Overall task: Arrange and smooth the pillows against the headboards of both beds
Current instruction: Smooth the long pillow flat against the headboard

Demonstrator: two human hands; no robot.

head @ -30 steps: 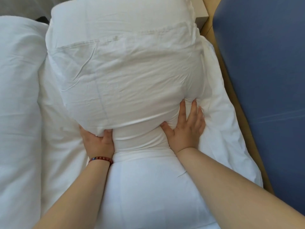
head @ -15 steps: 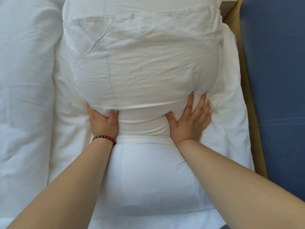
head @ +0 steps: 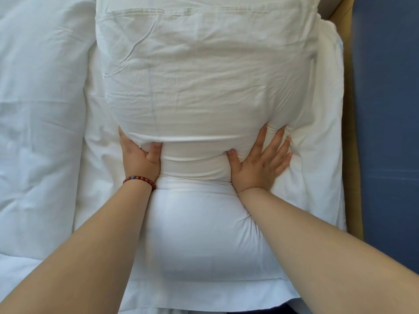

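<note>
A plump, creased cream-white pillow (head: 204,82) lies across the top of a smoother white pillow (head: 199,234) that runs toward me. My left hand (head: 141,159), with a red bead bracelet at the wrist, grips the upper pillow's lower left edge, fingers tucked under it and thumb on top. My right hand (head: 260,162) lies flat with fingers spread, pressing the upper pillow's lower right corner. The blue padded headboard (head: 385,132) runs down the right side, apart from both pillows.
A white duvet (head: 38,132) bulges along the left. White sheet (head: 326,155) shows to the right of the pillows, bordered by a tan wooden bed frame strip (head: 350,155) before the headboard. My forearms cross the lower pillow.
The view has shifted so the pillows sit further right and closer. Both hands stay at the upper pillow's lower edge, the right one's fingers spread wider.
</note>
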